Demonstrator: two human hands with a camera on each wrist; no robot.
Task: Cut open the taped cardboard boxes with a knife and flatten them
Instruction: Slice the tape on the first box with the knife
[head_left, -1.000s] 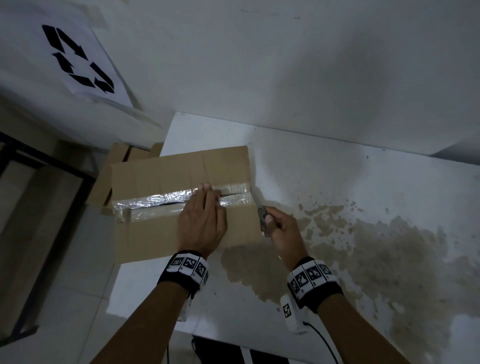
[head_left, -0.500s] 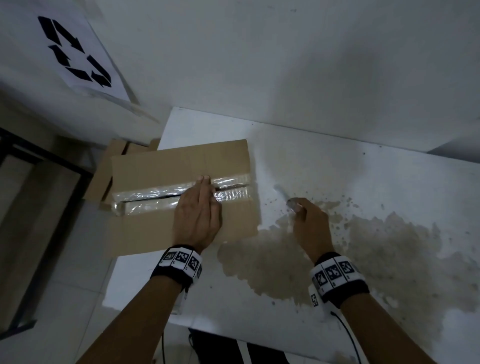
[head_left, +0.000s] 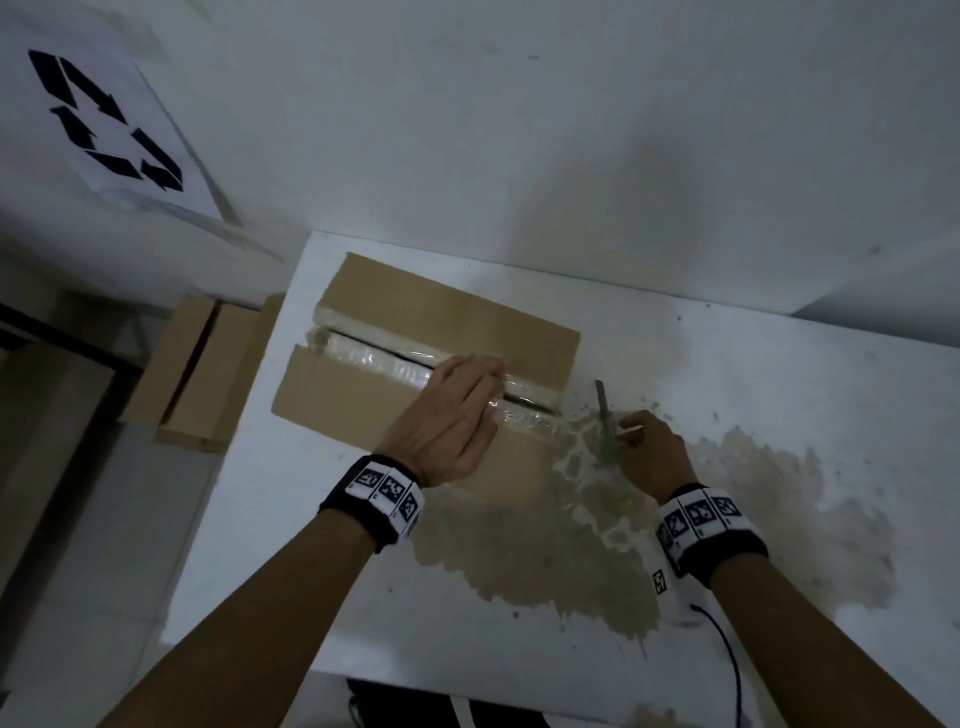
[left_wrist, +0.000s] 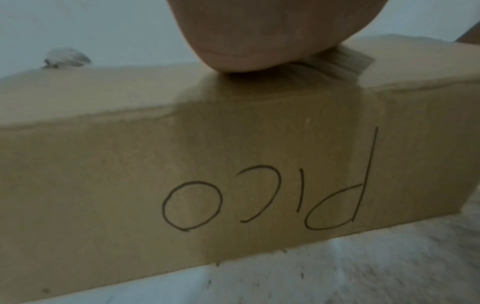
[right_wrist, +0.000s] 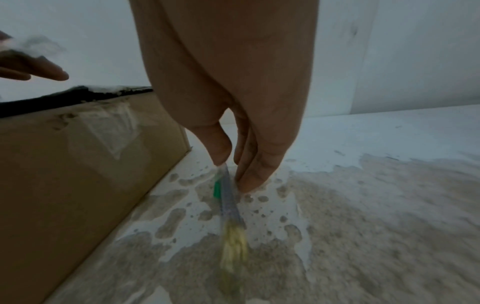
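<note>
From my seat I see a sign with recycling arrows (head_left: 106, 122) on the wall, far left of the box. Lower down, flattened cardboard (head_left: 195, 371) leans just left of the box, off the tabletop edge. The box (head_left: 415, 332) sits on the white tabletop (head_left: 311, 597), near its back left corner. Clear tape (head_left: 384, 361) runs along the box's top seam, and a dark slit shows along that seam. On the box's near side, handwriting reads "Pico" upside down in the left wrist view. My left hand (head_left: 449, 421) rests on top of the box, over the tape at the seam's right end; its grip is loose, fingers straight and lying flat, clamped on nothing. Just right of the box, the knife (head_left: 605, 415) lies on the tabletop at the edge of a brown stain (head_left: 753, 519), close to the box but not touching it. My right hand (head_left: 649, 449) is down at the knife, right of the box, thumb and fingertips (right_wrist: 253, 176) pinching its handle.
</note>
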